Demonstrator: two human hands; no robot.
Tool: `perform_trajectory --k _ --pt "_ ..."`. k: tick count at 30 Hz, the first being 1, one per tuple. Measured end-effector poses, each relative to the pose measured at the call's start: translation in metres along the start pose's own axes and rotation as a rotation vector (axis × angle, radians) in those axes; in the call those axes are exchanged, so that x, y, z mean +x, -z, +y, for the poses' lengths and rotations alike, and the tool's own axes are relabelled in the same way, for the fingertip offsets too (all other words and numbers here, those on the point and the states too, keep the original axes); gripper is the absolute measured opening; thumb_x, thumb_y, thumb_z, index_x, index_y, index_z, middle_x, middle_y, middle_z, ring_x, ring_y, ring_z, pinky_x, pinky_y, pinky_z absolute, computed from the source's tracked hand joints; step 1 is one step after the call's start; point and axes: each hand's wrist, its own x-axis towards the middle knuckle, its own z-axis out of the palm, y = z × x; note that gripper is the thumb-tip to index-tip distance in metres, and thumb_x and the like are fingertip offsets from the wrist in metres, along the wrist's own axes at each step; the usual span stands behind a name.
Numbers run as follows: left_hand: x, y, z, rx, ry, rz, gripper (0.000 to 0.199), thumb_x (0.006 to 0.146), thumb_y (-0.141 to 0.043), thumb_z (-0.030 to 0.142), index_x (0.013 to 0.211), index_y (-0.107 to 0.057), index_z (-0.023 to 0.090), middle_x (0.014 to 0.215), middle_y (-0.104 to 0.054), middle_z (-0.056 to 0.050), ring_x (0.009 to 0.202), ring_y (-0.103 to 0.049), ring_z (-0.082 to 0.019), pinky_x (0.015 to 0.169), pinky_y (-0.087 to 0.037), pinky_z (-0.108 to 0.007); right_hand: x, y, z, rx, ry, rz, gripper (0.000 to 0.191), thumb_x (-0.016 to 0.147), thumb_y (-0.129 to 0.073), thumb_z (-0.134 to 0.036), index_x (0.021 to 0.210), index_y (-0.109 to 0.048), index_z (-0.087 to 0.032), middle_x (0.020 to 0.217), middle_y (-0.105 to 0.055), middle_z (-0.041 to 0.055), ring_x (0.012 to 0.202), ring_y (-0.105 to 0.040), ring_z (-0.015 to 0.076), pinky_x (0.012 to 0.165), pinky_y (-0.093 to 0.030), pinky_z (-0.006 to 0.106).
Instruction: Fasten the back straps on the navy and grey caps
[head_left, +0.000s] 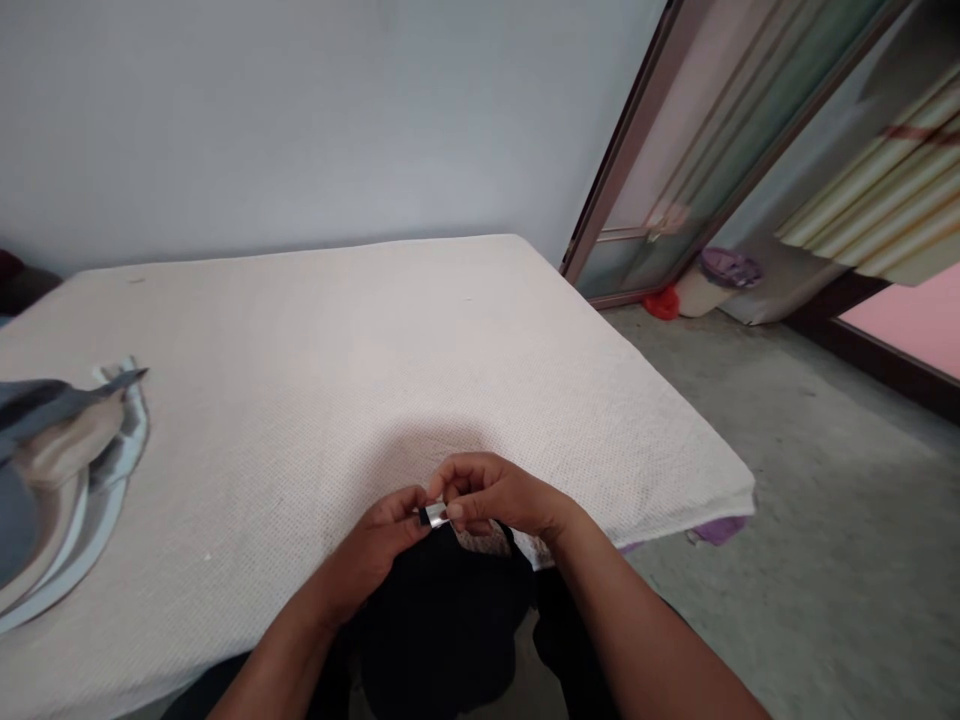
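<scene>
Head view: what's being handled?

"A black cap [442, 620], hanging from both hands at the near edge of the white-covered worktop [300, 340], its silver buckle [437, 515] held uppermost"

"And the grip?"

"Pinching on both sides: the left hand [379, 535] presses thumb and fingers on the strap [424, 517] beside the buckle, while the right hand [506, 495] nips the buckle's other end"

"Which step is that?"

"Adjusting the back strap, I'd judge; whether it's being tightened or loosened, I can't tell. Next calls for a steady left hand and fine fingertip work from the right"

"What lies farther out?"

"What look like stacked caps [60, 455] on the worktop's left, well apart from the hands; then a plain wall [300, 120] and, on the floor [750, 450] to the right, a bin [701, 295]"
</scene>
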Motion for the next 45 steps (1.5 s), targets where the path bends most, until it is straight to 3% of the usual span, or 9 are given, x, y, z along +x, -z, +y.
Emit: perform_trajectory --k 4,8,13,18,23,28,33,40,45 --pt "0.003 0.003 -0.004 -0.005 -0.039 0.043 0.024 0.073 -0.071 0.03 0.077 -0.049 0.02 0.061 -0.056 0.006 0.048 -0.045 -0.007 0.047 -0.029 -0.02 0.001 0.002 0.002 -0.033 -0.025 0.03 0.024 0.072 -0.07 -0.023 0.093 -0.06 -0.013 0.06 -0.057 -0.0045 0.042 -0.041 0.0032 0.04 -0.029 0.017" --pt "0.001 0.007 -0.005 -0.019 -0.099 0.047 0.031 0.073 -0.071 0.026 0.069 -0.041 0.02 0.058 -0.048 0.008 0.048 -0.039 -0.005 0.046 -0.028 -0.018 0.001 0.004 0.003 -0.044 -0.033 0.05 0.023 0.072 -0.07 -0.022 0.09 -0.06 -0.014 0.061 -0.057 -0.004 0.043 -0.042 0.0036 0.04 -0.03 0.016" --pt "-0.004 0.007 -0.002 0.023 -0.045 -0.044 0.021 0.073 -0.071 0.028 0.076 -0.053 0.017 0.066 -0.053 0.003 0.053 -0.043 -0.006 0.05 -0.031 -0.019 0.0 0.003 0.004 -0.049 -0.029 0.025 0.021 0.073 -0.069 -0.021 0.091 -0.06 -0.014 0.065 -0.058 -0.0032 0.045 -0.042 0.0033 0.04 -0.03 0.016" --pt "-0.002 0.004 -0.005 0.028 -0.011 0.078 0.023 0.075 -0.068 0.036 0.071 -0.055 0.017 0.057 -0.049 0.005 0.047 -0.038 -0.006 0.046 -0.027 -0.019 0.0 0.002 0.006 -0.07 -0.054 0.033 0.023 0.073 -0.07 -0.024 0.091 -0.059 -0.015 0.062 -0.057 -0.0045 0.044 -0.042 0.0034 0.042 -0.031 0.017" --pt "-0.004 0.008 -0.004 -0.11 -0.008 0.088 0.023 0.078 -0.066 0.031 0.066 -0.052 0.018 0.051 -0.046 0.006 0.043 -0.036 -0.005 0.043 -0.024 -0.018 -0.006 0.005 0.002 -0.082 -0.027 0.063 0.025 0.078 -0.066 -0.029 0.097 -0.059 -0.014 0.066 -0.059 -0.0019 0.049 -0.048 0.0052 0.045 -0.036 0.017" --pt "-0.009 0.013 -0.003 -0.185 -0.036 0.113 0.016 0.078 -0.065 0.026 0.069 -0.055 0.018 0.054 -0.049 0.006 0.045 -0.04 -0.005 0.044 -0.028 -0.017 -0.017 0.01 0.002 -0.092 -0.095 0.108 0.019 0.078 -0.066 -0.03 0.084 -0.058 -0.014 0.059 -0.055 -0.0041 0.043 -0.043 0.004 0.041 -0.033 0.016" --pt "-0.011 0.014 -0.01 -0.13 0.002 0.076 0.017 0.076 -0.067 0.025 0.07 -0.054 0.017 0.051 -0.044 0.007 0.042 -0.034 -0.004 0.042 -0.023 -0.018 -0.019 0.007 0.007 -0.052 -0.118 0.116 0.019 0.077 -0.067 -0.03 0.075 -0.056 -0.014 0.051 -0.048 -0.0065 0.04 -0.037 0.0028 0.039 -0.026 0.015" --pt "-0.01 0.009 -0.015 -0.014 0.038 -0.005 0.02 0.073 -0.069 0.03 0.073 -0.053 0.018 0.055 -0.045 0.006 0.046 -0.035 -0.006 0.045 -0.023 -0.02 -0.015 -0.003 0.014 -0.081 -0.121 0.161 0.021 0.074 -0.069 -0.031 0.073 -0.057 -0.014 0.051 -0.05 -0.006 0.04 -0.038 0.0033 0.038 -0.027 0.016" --pt "-0.006 0.007 -0.018 0.097 -0.071 0.007 0.031 0.084 -0.052 0.041 0.067 -0.055 0.016 0.059 -0.045 0.003 0.055 -0.036 -0.01 0.052 -0.028 -0.022 -0.014 -0.005 0.017 -0.08 -0.106 0.123 0.022 0.076 -0.068 -0.033 0.075 -0.058 -0.014 0.056 -0.054 -0.0046 0.04 -0.039 0.0029 0.038 -0.028 0.016"
